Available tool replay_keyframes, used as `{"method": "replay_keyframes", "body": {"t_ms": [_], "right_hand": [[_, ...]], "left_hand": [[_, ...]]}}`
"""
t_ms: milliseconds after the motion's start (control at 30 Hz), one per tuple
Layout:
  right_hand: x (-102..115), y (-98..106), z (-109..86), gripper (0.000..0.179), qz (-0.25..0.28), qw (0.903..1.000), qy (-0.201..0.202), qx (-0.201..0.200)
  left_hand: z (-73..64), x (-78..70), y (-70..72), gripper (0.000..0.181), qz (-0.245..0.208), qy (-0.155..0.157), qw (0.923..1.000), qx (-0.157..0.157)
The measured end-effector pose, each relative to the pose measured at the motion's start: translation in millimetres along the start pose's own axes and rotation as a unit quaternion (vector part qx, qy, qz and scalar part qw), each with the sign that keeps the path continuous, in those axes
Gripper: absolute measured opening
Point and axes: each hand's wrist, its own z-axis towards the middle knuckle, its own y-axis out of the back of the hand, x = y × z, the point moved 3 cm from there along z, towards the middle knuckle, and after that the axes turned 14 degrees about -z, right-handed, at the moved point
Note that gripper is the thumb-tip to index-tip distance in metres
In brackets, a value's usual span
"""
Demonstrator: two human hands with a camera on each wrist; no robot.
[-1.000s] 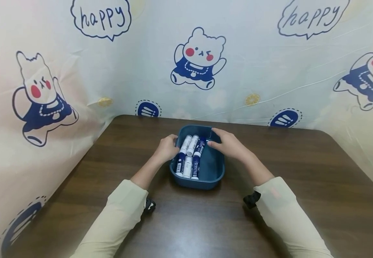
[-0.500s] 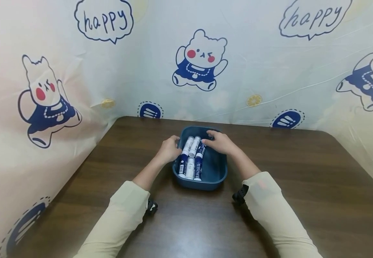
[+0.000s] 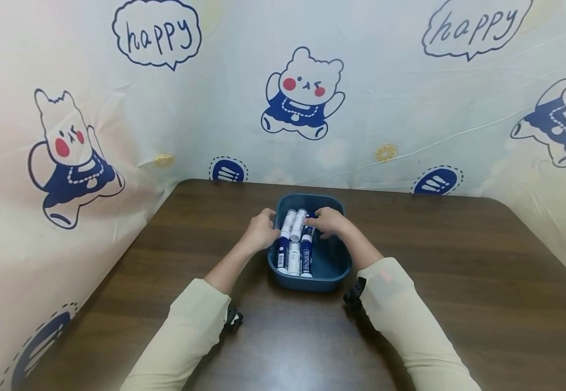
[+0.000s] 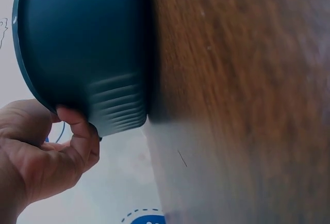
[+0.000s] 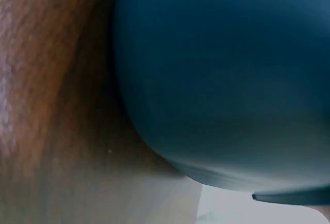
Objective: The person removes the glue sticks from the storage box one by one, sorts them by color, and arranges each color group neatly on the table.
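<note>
Table (image 3: 283,339), dark brown and wood-grained, catches a pale glare on the near side, and behind it a light printed backdrop (image 3: 381,81) spans the view, all cartoon bears (image 3: 295,113) and yellow citrus slices (image 3: 386,153).

Towards the table's far edge sits a dark blue plastic basket (image 3: 331,274), six tubes packed along its left side. White, white and a rear navy tube (image 3: 308,232) at the back; navy, white, navy in front!

Both arms reach forward in pale sleeves (image 3: 185,331), a small black device (image 3: 354,293) at each cuff. Left hand (image 3: 261,232) at the left wall, and the left wrist view shows its fingers bent round the rim, holding the basket. Right hand (image 3: 332,221) arches over the right side, fingers down inside by that rear navy tube; pinching it or merely near, I cannot tell. The right wrist view is mostly basket wall.

And the lettering: "happy" in two speech bubbles (image 3: 158,51) up top! A barcode (image 3: 281,262) shows on the front left tube; the tubes' other print is too small to read.
</note>
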Motion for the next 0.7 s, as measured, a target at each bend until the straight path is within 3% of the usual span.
{"method": "replay_keyframes", "body": {"t_ms": [267, 533, 700], "right_hand": [[-1, -8, 8.7, 0.061, 0.005, 0.9989, -0.039, -0.025], [-2, -14, 20.0, 0.040, -0.048, 0.9949, -0.066, -0.059], [-2, -18, 28.4, 0.036, -0.015, 0.9949, -0.087, -0.049]], "left_hand": [[0.3, -1.3, -2.2, 0.051, -0.008, 0.006, 0.9999, 0.000], [0.3, -1.9, -1.7, 0.050, -0.005, 0.003, 1.0000, 0.001], [2.1, -0.3, -1.0, 0.050, -0.006, 0.003, 1.0000, 0.004]]}}
